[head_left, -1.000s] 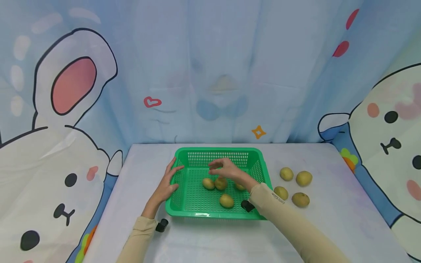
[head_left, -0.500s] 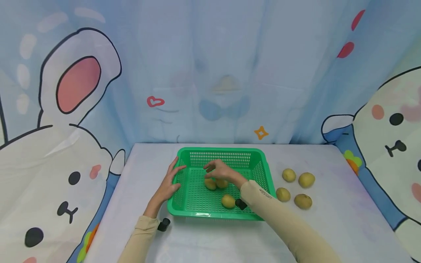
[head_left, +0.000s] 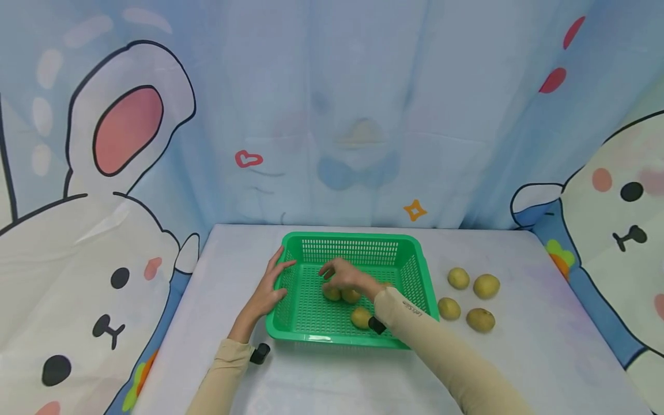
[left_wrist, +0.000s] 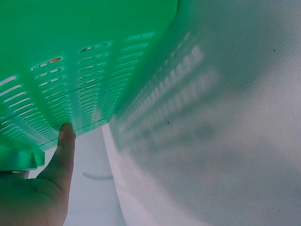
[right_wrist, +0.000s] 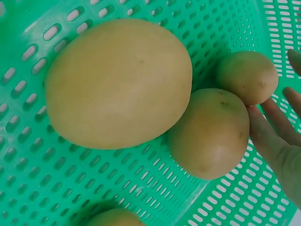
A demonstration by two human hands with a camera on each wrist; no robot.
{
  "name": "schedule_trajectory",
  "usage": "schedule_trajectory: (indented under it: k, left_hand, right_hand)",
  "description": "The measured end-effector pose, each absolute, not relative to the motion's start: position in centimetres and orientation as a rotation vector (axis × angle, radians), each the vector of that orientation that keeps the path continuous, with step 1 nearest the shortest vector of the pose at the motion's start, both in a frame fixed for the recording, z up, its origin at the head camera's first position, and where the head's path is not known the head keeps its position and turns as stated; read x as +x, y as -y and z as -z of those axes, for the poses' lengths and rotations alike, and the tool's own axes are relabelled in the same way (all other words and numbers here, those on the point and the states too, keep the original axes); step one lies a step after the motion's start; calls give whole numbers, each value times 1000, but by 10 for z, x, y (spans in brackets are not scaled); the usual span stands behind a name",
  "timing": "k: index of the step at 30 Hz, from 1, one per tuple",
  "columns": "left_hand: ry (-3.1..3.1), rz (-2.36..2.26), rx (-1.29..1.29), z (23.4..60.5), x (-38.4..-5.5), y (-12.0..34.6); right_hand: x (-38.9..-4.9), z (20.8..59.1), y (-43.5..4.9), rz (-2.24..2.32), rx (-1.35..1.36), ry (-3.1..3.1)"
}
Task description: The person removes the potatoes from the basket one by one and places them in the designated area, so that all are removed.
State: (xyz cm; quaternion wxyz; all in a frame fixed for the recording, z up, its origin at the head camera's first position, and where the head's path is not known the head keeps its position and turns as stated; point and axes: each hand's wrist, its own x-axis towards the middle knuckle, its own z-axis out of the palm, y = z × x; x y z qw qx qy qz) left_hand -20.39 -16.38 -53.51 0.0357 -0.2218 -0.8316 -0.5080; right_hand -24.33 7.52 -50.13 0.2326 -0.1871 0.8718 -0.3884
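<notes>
A green perforated plastic basket (head_left: 332, 338) stands on the table with several potatoes inside. My left hand (head_left: 266, 297) holds its left rim, and in the left wrist view a finger (left_wrist: 66, 146) lies against the outer wall. Inside the basket, my right hand (head_left: 343, 275) is spread over two potatoes lying side by side. In the right wrist view its fingers (right_wrist: 268, 136) touch the middle potato (right_wrist: 209, 134) and reach beside the small potato (right_wrist: 248, 77). A large-looking potato (right_wrist: 120, 84) lies nearer that camera. Another potato (head_left: 360, 317) lies near the basket's front.
Several potatoes (head_left: 486, 286) lie on the white-covered table (head_left: 539, 346) to the right of the basket. A blue curtain (head_left: 358, 115) printed with cartoon rabbits hangs behind the table. A black wrist camera (head_left: 260, 353) is strapped on the left wrist.
My right hand has moved left and lower, down to the paired potatoes, its fingers lowering. The left hand keeps its place on the rim. The head view has shifted slightly.
</notes>
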Motion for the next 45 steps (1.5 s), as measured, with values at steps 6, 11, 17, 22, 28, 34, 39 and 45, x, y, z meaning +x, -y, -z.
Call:
schedule_trajectory:
  k: [6, 11, 17, 22, 28, 34, 39, 45]
  left_hand:
    - [2517, 1579, -665, 524, -197, 158]
    - [2546, 1548, -683, 535, -203, 163]
    - [2558, 1556, -681, 536, -204, 166]
    - [2545, 1586, -659, 536, -204, 165]
    - [2524, 1609, -689, 535, -204, 164]
    - [2553, 1571, -681, 533, -203, 166]
    - [2551, 1583, -677, 536, -204, 165]
    - [2541, 1554, -653, 535, -200, 161]
  right_hand:
    - [-238, 497, -70, 974, -554, -2438]
    - [-235, 503, -70, 1029, -478, -2476]
    - [-235, 498, -78, 1166, -386, -2426]
    - [-232, 477, -94, 1308, -420, -2373]
    - [-224, 456, -139, 1400, -488, -2401]
    - [-224, 438, -198, 1522, -339, -2460]
    - [-230, 432, -244, 1660, -90, -2401]
    - [-237, 446, -284, 1767, 133, -2408]
